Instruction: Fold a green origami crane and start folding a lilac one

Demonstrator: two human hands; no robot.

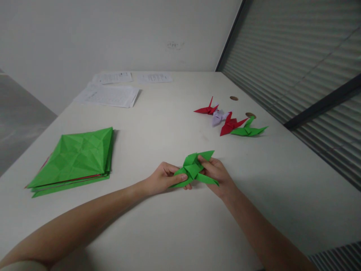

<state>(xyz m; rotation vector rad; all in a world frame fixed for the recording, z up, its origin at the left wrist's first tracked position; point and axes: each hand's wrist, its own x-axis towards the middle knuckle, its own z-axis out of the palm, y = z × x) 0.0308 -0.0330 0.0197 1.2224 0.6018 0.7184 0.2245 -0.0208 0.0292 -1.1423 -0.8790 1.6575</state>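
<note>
Between my two hands, just above the white table point(158, 233), is a green origami crane point(193, 170) with its pointed flaps spread outward. My left hand point(166, 177) pinches its lower left flap, thumb on top and fingers beneath. On the other side my right hand point(216, 174) grips the upper right flap, its thumb lying over the paper. The right hand's other fingers are partly hidden behind the crane. One more point sticks out to the lower right, across the right hand.
Left on the table lies a stack of creased green paper sheets point(81, 154). Printed papers point(109, 96) lie at the back left. Right of centre stand folded cranes: red point(207, 110), pale purple point(217, 117), another red point(231, 125) and green point(248, 130). Window blinds point(296, 49) border the right.
</note>
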